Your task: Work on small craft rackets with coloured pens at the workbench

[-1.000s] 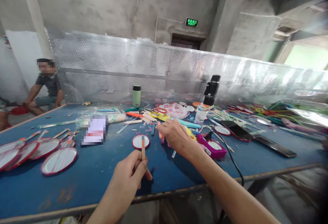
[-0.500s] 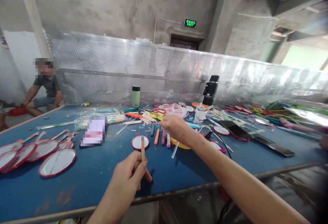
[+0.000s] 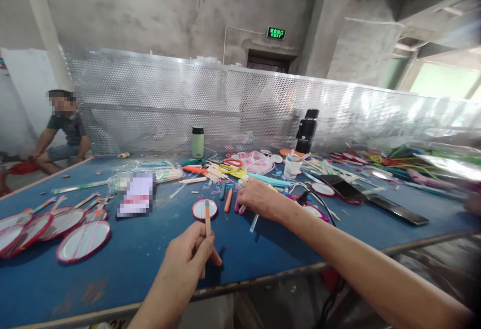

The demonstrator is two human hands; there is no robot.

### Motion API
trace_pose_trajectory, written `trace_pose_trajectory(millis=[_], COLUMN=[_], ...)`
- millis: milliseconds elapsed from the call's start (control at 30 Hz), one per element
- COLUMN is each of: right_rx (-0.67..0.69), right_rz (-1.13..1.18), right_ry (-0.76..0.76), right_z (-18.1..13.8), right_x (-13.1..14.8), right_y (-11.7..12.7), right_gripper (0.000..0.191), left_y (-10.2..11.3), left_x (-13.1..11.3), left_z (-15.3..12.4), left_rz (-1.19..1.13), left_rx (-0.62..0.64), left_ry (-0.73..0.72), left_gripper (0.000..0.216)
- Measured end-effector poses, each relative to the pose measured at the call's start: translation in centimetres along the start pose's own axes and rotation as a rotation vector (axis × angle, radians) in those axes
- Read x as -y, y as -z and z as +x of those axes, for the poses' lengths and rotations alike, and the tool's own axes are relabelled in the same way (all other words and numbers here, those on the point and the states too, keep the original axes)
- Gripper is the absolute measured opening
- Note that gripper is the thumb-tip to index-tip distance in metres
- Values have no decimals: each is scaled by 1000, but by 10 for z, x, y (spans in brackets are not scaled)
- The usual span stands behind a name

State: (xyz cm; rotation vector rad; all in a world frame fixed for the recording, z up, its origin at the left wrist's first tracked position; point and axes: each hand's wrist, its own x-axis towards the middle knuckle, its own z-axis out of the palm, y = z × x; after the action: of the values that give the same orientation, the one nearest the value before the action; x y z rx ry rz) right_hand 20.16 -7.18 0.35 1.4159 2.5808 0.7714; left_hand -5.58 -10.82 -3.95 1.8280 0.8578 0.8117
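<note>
My left hand (image 3: 191,254) is closed around a flat wooden craft stick (image 3: 208,218) whose upper part is coloured orange, held upright near the table's front edge. Just behind it lies a small round white disc with a red rim (image 3: 199,209). My right hand (image 3: 259,198) reaches over a row of thick crayons, its fingers closed at the purple crayon (image 3: 237,202); their tips are partly hidden. To the left of that lie an orange crayon (image 3: 228,201) and a dark teal crayon (image 3: 223,191). A clear strip (image 3: 254,222) lies below my right hand.
Red-rimmed discs with sticks (image 3: 84,241) overlap at left, near a phone (image 3: 136,194). Behind are a green bottle (image 3: 198,143), a black flask (image 3: 307,133), a white cup (image 3: 291,168) and loose sticks (image 3: 216,172). Dark phones (image 3: 396,209) lie at right. A person (image 3: 65,133) sits far left.
My right hand has come down and nearer, from the clutter behind the crayons onto the purple one. My left hand keeps the craft stick in nearly the same place.
</note>
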Motion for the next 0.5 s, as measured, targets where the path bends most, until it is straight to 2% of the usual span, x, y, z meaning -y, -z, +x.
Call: trace_pose_trajectory(millis=[133, 233, 300, 333, 367, 433, 500], right_rx=[-79, -213, -330, -415, -589, -846, -983], right_rz=[28, 59, 93, 135, 293, 534, 661], right_ry=[15, -40, -115, -175, -255, -349, -362], right_z=[0, -8, -17, -21, -25, -31, -31], right_x=[-5, -2, 13, 25, 38, 69, 97], right_y=[10, 33, 53, 61, 69, 77, 75], right_gripper=[16, 10, 11, 13, 10, 6, 11], left_y=[1, 1, 1, 2, 2, 2, 2], left_x=[-1, -1, -1, -1, -1, -1, 0], left_z=[0, -1, -1, -1, -1, -1, -2], left_rz=[-24, -58, -66, -62, -57, -53, -63], left_rx=[0, -3, -14, -21, -27, -29, -21], left_ry=[10, 12, 5, 2, 2, 6, 5], left_gripper=[25, 25, 26, 27, 29, 31, 33])
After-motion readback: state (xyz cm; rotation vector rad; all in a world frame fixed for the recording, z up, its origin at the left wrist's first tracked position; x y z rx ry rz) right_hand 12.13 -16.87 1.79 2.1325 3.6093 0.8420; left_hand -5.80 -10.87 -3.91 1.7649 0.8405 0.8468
